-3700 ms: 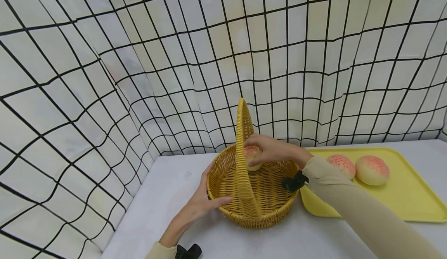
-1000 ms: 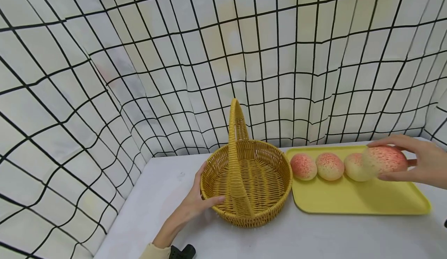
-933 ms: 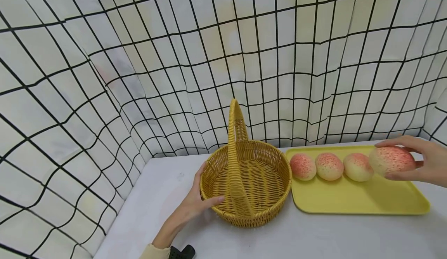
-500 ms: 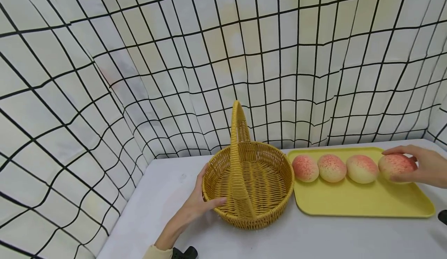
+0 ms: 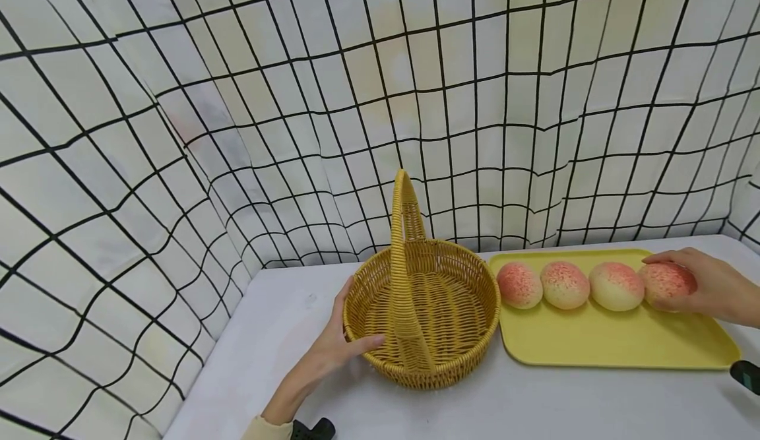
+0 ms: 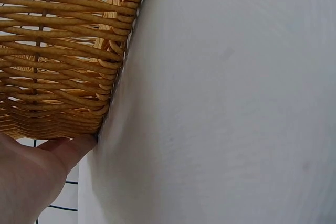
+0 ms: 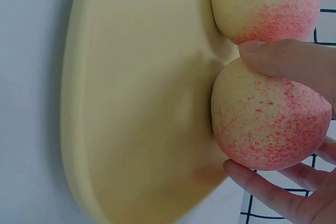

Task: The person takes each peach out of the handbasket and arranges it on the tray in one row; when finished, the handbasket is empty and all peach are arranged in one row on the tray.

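My left hand (image 5: 335, 334) grips the near left rim of a round yellow wicker basket (image 5: 424, 377) with a tall arched handle. Its thumb lies over the rim and its fingers go down the outside wall, partly hidden. The left wrist view shows fingertips (image 6: 79, 148) low against the weave (image 6: 58, 87). At the right end of a yellow tray (image 5: 617, 347), my right hand (image 5: 706, 282) holds a speckled pink and cream peach (image 7: 270, 119), thumb on one side and fingers on the other. The peach sits on the tray, touching or nearly touching its neighbour (image 5: 617, 287).
Two more peaches, one redder (image 5: 519, 285) and one paler (image 5: 565, 285), continue the row along the tray's back half. The tray stands close against the basket's right side on a white table (image 5: 463, 413). A white wall with a black grid (image 5: 380, 97) closes the back.
The right hand earlier gripped a peach inside the basket. It then carried a peach over the tray's right end and lowered it to the row's end. The left hand stays on the basket.
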Available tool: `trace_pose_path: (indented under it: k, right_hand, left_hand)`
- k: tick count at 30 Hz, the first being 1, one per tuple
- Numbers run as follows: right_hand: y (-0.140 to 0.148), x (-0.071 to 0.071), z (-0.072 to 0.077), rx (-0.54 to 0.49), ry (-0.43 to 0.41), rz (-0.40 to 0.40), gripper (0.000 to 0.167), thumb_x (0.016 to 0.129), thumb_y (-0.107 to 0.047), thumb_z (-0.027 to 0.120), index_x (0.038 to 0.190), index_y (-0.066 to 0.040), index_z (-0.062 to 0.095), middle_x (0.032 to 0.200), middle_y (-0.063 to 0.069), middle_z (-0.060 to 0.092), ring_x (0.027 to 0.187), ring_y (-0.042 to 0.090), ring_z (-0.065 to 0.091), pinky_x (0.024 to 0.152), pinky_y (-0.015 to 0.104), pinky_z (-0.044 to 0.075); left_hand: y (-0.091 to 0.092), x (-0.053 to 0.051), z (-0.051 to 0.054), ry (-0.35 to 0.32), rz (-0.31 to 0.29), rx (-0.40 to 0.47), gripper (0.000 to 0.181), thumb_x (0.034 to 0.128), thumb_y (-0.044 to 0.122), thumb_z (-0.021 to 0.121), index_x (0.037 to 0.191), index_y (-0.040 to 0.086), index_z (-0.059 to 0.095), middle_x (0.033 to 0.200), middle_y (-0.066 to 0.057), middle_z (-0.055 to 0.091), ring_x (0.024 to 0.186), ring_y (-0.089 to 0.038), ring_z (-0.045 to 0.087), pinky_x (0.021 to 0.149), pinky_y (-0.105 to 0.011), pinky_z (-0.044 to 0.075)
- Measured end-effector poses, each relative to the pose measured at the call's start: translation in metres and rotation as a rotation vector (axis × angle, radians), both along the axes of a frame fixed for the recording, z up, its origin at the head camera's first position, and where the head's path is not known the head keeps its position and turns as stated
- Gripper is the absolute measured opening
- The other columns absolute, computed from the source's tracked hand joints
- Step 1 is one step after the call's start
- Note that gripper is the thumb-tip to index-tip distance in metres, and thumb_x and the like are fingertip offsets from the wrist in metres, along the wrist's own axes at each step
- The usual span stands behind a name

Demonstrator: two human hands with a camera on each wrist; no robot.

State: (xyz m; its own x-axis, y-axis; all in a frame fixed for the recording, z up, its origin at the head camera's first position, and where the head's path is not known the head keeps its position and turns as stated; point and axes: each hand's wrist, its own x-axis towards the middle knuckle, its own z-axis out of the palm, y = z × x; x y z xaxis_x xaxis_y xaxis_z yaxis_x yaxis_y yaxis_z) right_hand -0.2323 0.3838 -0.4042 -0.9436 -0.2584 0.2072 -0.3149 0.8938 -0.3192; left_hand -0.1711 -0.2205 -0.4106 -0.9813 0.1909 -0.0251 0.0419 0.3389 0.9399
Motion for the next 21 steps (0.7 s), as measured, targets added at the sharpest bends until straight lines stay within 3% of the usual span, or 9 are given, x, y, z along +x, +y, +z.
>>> trace_pose_path:
  k: [4, 9, 13, 18, 21]
  right_hand:
    - [-0.003, 0.003, -0.001, 0.002, 0.04, 0.023, 0.069, 0.067, -0.016, 0.099, 0.121, 0.01, 0.063, 0.108, 0.032, 0.059, 0.093, 0.042, 0.058, 0.075, 0.048, 0.055]
    - [-0.006, 0.008, 0.003, -0.004, 0.002, 0.005, 0.073, 0.069, -0.013, 0.098, 0.124, 0.012, 0.059, 0.115, 0.041, 0.053, 0.099, 0.052, 0.053, 0.082, 0.07, 0.051]
    - [-0.006, 0.009, 0.009, -0.006, -0.034, -0.016, 0.075, 0.07, -0.014, 0.097, 0.128, 0.012, 0.056, 0.119, 0.043, 0.05, 0.101, 0.055, 0.053, 0.081, 0.068, 0.053]
    - [-0.012, 0.009, 0.015, -0.006, 0.109, 0.019, 0.065, 0.073, -0.01, 0.095, 0.125, 0.008, 0.059, 0.113, 0.032, 0.054, 0.094, 0.046, 0.056, 0.068, 0.051, 0.057]
    - [-0.027, 0.015, 0.023, -0.024, 0.196, 0.027, 0.057, 0.082, -0.011, 0.09, 0.127, 0.006, 0.059, 0.117, 0.031, 0.053, 0.099, 0.045, 0.053, 0.072, 0.057, 0.054]
  left_hand:
    - [-0.001, 0.0, 0.001, 0.003, 0.0, -0.001, 0.123, 0.0848, 0.031, 0.087, 0.169, 0.028, -0.003, 0.173, -0.02, 0.008, 0.155, -0.046, 0.02, 0.123, -0.063, 0.021]
    - [-0.003, 0.0, 0.003, 0.013, -0.012, -0.002, 0.123, 0.0855, 0.03, 0.086, 0.169, 0.026, -0.004, 0.173, -0.021, 0.006, 0.156, -0.047, 0.019, 0.123, -0.063, 0.021]
    - [-0.004, 0.0, 0.003, 0.006, -0.001, -0.012, 0.123, 0.0853, 0.031, 0.086, 0.169, 0.026, -0.003, 0.173, -0.02, 0.007, 0.156, -0.046, 0.019, 0.123, -0.062, 0.02]
    - [-0.005, -0.001, 0.001, 0.006, 0.003, -0.021, 0.123, 0.085, 0.032, 0.087, 0.169, 0.026, -0.003, 0.173, -0.019, 0.008, 0.156, -0.045, 0.019, 0.123, -0.062, 0.02]
    - [-0.006, -0.002, 0.001, 0.005, -0.006, -0.025, 0.122, 0.0854, 0.032, 0.086, 0.169, 0.026, -0.003, 0.173, -0.021, 0.009, 0.156, -0.046, 0.02, 0.123, -0.062, 0.021]
